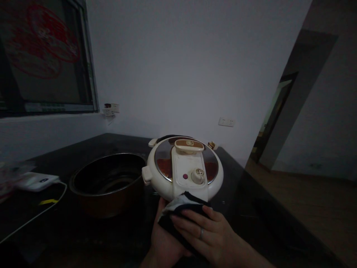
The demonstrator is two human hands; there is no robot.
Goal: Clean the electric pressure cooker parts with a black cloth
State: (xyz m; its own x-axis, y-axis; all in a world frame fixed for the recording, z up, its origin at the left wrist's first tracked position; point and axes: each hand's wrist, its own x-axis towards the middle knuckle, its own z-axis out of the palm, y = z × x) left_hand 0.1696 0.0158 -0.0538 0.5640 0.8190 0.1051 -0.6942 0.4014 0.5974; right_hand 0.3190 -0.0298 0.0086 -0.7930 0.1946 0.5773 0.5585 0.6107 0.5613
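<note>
A white pressure cooker lid (189, 163) with a brown-topped handle (189, 144), a round valve knob (198, 175) and a small red button is in front of me, its top tilted towards me. My left hand (167, 238) is closed at the lid's near edge from below; its fingers are partly hidden. My right hand (206, 230), with a ring on one finger, presses a dark cloth (181, 208) with a pale side against the near rim. Left of the lid stands an open brown pot (108, 199) with a dark inside.
On the dark countertop (122, 140) at the left lie a white device (40, 181) with a cable and a yellow strip (48, 201). Sockets (226, 121) are on the wall behind. A window (47, 56) is at left; the counter's right edge borders a wooden floor (292, 197).
</note>
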